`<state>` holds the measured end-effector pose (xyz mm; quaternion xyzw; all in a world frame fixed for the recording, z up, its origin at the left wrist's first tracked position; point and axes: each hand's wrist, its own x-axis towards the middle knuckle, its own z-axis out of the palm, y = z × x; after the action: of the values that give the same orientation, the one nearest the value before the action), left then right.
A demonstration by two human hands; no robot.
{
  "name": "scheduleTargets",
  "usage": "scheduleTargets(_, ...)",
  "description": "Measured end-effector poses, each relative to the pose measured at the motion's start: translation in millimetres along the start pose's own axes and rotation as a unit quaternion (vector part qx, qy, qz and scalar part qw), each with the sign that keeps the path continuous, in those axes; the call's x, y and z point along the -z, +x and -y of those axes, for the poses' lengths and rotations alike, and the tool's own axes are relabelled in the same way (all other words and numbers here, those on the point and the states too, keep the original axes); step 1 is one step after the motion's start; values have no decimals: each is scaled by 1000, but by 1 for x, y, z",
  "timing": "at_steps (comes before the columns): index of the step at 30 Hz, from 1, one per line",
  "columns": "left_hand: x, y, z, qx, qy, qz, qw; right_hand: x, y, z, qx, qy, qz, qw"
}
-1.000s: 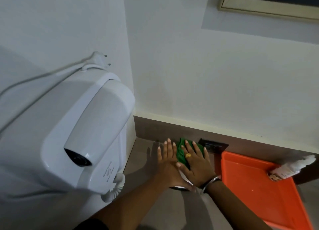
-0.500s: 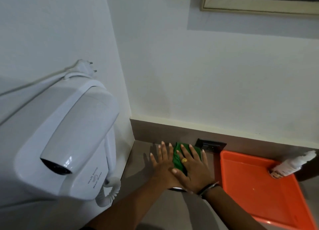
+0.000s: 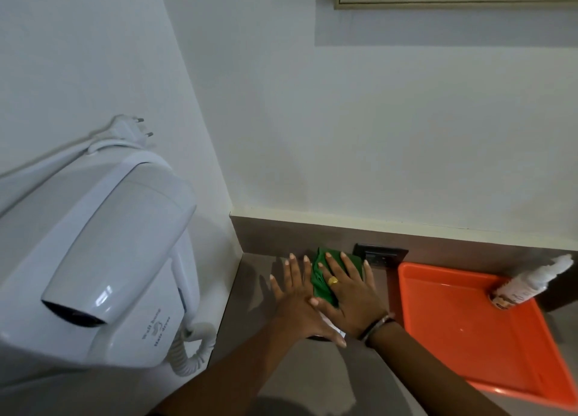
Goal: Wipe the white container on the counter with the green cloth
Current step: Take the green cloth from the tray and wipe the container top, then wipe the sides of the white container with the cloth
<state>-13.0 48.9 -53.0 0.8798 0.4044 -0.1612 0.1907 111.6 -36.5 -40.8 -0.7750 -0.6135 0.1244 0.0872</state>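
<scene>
— Where is the white container [image 3: 332,321] in this frame?

— On the grey counter [image 3: 297,381], close to the corner where the two walls meet, almost wholly hidden under both hands; only a pale sliver shows between the wrists, with a dark edge at its near side.

— And the green cloth [image 3: 319,278]?

— Spread over the container's top, pinned beneath the right hand [image 3: 350,293], whose fingers lie flat and splayed, pressing down rather than gripping; a gold ring shows on one finger and a bracelet at the wrist. The left hand [image 3: 297,303] lies flat beside it, fingers likewise spread, apparently steadying the container, and closed around nothing.

— How far along is the wipe?

— Under way, by the look of it: cloth and palm are on the top surface. Whether the sides have been done cannot be told, since the hands cover nearly everything, so the sides and rim may remain.

— What surrounds the work?

— A dark wall socket [image 3: 380,254] just behind the fingertips, an orange tray [image 3: 463,328] to the right holding a leaning white bottle [image 3: 528,286], and a wall-mounted hair dryer [image 3: 103,259] at left, its plug [image 3: 133,131] lying loose on top
</scene>
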Motion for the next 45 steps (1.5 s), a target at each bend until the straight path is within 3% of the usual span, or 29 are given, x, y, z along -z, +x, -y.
scheduleTargets(5,-6,4,1,-9,-31,-41,999,-29,-62,-19,65,2,-5,998)
scheduleTargets(12,-3,5,5,-7,-7,-12,1000,4,-2,-10,41,-13,-6,999)
scheduleTargets(17,-12,9,3,-1,-1,-65,998,-30,-52,-27,91,6,-22,996)
scheduleTargets(22,-11,7,5,-28,36,-49,998,-26,-74,-39,135,-45,-68,987)
scheduleTargets(24,-7,6,6,-24,57,-57,996,-22,-71,-38,142,40,-120,982)
scheduleTargets(25,-5,5,6,-23,66,-60,996,-19,-73,-36,91,125,-160,975)
scheduleTargets(26,-4,4,8,-26,74,-59,995,-18,-78,-35,-5,242,-197,950)
scheduleTargets(27,-4,4,11,-36,81,-59,994,-16,-83,-34,-128,374,-228,890)
scheduleTargets(29,-1,2,14,-69,90,-71,991,-7,-97,-42,-320,612,-252,678)
scheduleTargets(31,7,1,9,-114,77,-95,986,-7,-107,-56,-366,769,-235,469)
scheduleTargets(32,13,2,5,-140,64,-115,981,-5,-108,-58,-351,812,-221,410)
scheduleTargets(33,19,4,-1,-170,55,-130,975,-3,-107,-57,-334,831,-210,391)
scheduleTargets(36,29,16,-23,-218,44,-131,966,-5,-89,-47,-323,814,-215,432)
scheduleTargets(39,18,22,-34,-198,65,-111,972,-15,-65,-23,-319,792,-213,475)
scheduleTargets(41,6,27,-38,-174,69,-129,974,-28,-50,-10,-294,765,-179,544)
scheduleTargets(44,-3,36,-37,-179,100,-180,962,-40,-39,-5,-246,732,-145,619)
scheduleTargets(45,-5,39,-38,-182,113,-187,959,-40,-39,-6,-239,750,-145,599)
